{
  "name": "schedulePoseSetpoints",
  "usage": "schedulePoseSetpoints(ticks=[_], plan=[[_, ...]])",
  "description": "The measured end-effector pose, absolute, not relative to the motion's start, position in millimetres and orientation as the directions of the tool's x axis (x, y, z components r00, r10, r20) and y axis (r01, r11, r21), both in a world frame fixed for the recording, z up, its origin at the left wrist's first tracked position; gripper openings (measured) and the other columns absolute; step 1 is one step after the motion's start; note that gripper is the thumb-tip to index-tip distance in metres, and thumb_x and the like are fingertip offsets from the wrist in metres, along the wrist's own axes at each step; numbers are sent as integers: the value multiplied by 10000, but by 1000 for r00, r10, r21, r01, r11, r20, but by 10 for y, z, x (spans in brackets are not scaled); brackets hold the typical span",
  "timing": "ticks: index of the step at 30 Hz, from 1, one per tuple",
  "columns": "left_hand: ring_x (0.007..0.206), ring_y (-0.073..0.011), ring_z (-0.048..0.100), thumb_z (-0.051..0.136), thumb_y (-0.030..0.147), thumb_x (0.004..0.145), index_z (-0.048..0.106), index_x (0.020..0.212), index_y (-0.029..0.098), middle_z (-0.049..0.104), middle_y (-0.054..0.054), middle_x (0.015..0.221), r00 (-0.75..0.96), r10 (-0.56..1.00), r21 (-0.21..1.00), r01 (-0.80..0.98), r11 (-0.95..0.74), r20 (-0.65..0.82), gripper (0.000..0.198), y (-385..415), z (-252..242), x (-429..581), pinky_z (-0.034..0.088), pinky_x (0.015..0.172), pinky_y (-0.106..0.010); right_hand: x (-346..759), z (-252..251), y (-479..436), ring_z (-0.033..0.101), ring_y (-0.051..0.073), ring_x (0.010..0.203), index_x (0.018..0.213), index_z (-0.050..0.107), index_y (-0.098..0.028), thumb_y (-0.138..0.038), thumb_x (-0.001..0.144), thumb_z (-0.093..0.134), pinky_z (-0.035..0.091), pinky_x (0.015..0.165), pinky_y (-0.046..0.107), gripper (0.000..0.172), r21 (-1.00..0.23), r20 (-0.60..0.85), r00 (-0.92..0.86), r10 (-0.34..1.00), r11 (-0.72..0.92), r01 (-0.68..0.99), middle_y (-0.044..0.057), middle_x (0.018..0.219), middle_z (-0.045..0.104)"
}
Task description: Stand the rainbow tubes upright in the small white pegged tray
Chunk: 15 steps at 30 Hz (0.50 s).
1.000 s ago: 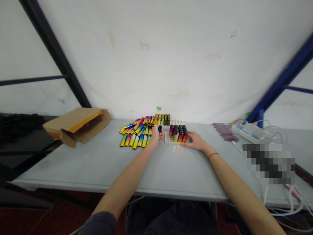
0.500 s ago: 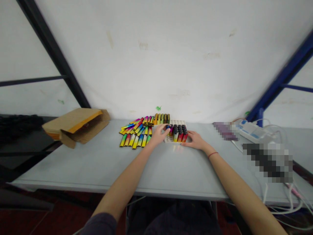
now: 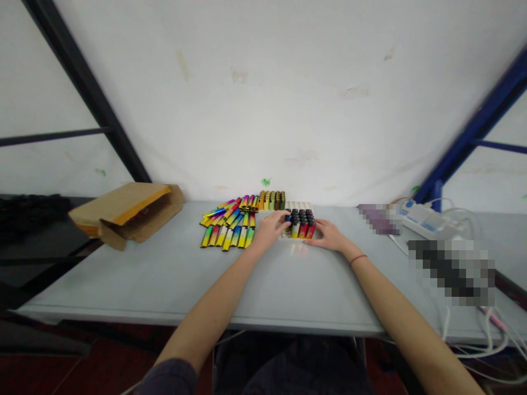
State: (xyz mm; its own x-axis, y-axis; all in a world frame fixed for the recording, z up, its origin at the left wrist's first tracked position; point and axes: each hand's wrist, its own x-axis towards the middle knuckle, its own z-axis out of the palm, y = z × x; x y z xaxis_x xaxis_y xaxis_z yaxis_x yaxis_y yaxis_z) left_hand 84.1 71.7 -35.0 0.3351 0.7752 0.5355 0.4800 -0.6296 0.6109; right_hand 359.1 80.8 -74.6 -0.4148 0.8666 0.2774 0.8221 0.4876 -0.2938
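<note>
Several black-topped lighters [image 3: 303, 224] with red and yellow bodies stand upright in rows in a white tray [image 3: 285, 238]. At their left side, my left hand [image 3: 269, 226] pinches a dark-topped lighter [image 3: 289, 218], partly hidden by the fingers. My right hand [image 3: 327, 236] rests against the right side of the rows, thumb and fingers apart around the tray's corner. Shiny multicoloured sleeves [image 3: 230, 222] lie in a loose pile left of my left hand. Behind, gold-topped lighters [image 3: 272, 200] stand in rows.
An open cardboard box [image 3: 127, 211] lies at the left of the grey table [image 3: 164, 285]. A second white holed tray [image 3: 300, 206] sits behind the lighters. At the right are a purple item [image 3: 376, 219], a white power strip [image 3: 424, 219], cables and a blurred dark object.
My left hand has shifted slightly right and down, bringing the dark-topped lighter closer to the rows. My right hand has stayed in place.
</note>
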Motion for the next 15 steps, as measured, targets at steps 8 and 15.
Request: schedulePoseSetpoints(ticks=[8, 15], plan=[[1145, -225, 653, 527, 300, 1003, 660, 1327, 257, 709, -79, 1203, 380, 744, 413, 651, -637, 550, 353, 606, -233, 887, 474, 1015, -374, 3598, -726, 803, 538, 410, 1353, 1419, 607, -171, -812, 791, 610, 415, 1152, 569, 897, -298, 277, -433, 858, 505, 810, 179, 1479, 586], [1266, -346, 525, 421, 247, 1011, 669, 1341, 235, 647, -156, 1338, -176, 847, 357, 934, -17, 501, 413, 676, 0, 371, 398, 1017, -518, 3580, -697, 786, 524, 403, 1370, 1407, 619, -150, -816, 783, 614, 412, 1166, 529, 912, -290, 253, -423, 870, 485, 825, 188, 1481, 581]])
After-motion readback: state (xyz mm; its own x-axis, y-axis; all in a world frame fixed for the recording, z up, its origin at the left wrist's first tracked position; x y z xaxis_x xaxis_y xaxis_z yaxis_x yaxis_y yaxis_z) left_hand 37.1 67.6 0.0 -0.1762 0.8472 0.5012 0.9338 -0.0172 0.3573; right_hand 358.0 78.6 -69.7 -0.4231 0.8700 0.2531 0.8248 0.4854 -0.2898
